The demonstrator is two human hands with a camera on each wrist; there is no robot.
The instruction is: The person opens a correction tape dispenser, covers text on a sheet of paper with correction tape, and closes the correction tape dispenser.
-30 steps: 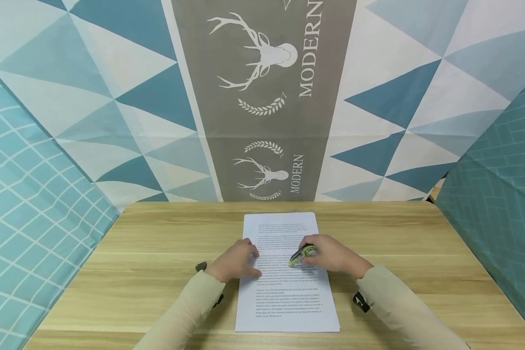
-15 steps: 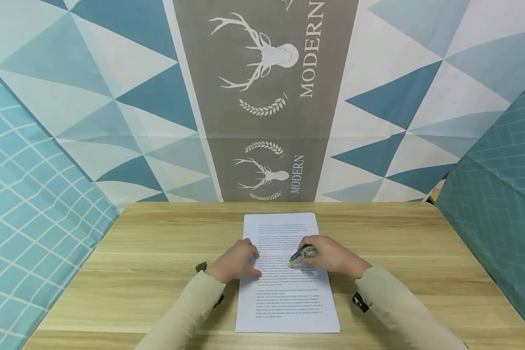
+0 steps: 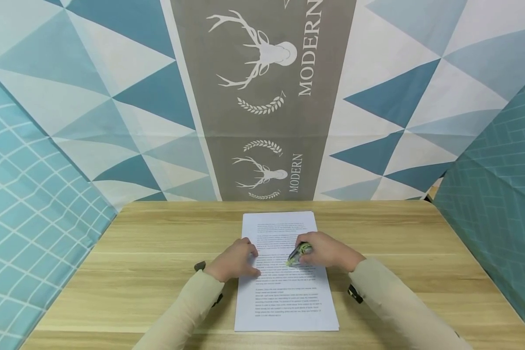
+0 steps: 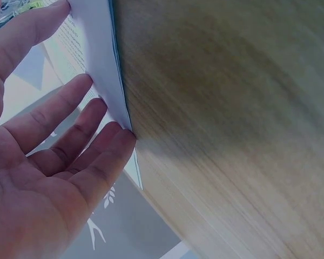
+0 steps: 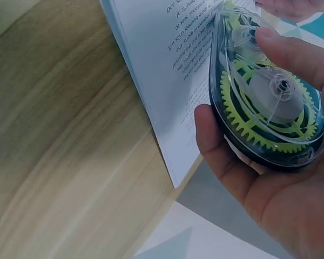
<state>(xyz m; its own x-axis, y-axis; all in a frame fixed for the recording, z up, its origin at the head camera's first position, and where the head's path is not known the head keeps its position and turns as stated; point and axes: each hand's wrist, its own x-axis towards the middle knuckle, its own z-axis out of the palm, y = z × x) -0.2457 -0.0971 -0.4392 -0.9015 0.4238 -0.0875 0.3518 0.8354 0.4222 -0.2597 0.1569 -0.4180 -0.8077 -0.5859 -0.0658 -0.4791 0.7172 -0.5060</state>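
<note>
Looking down from the head, the camera shows a stack of printed paper (image 3: 286, 304) lying flat on the wooden desk (image 3: 157, 272), with a hand at each side. The right hand (image 3: 328, 250) holds a correction tape dispenser (image 3: 304, 249) over the right half of the page, its narrow nose aimed down and leftward at the text; whether the nose touches the sheet is too small to tell here. The left hand (image 3: 235, 261) rests at the left edge of the paper, thumb and fingertips reaching onto it.

In the left wrist view, that hand's grip stands apart: fingers spread and lightly bent, tips touching the paper near its edge, nothing pinched. Single sheets should be light, limp and quick to slide or crease, so flat pressure near the margin would suit them better than a pinch.

In the right wrist view, the grip is clamped on the dispenser, thumb on its clear upper face and a finger curled along the opposite side. Yellow-green gears (image 5: 235, 110) show through the case. It looks light and stiff, probably smooth plastic that could slip a little and crack if dropped; the broad rounded body seems the place to take hold, leaving the nose free
</note>
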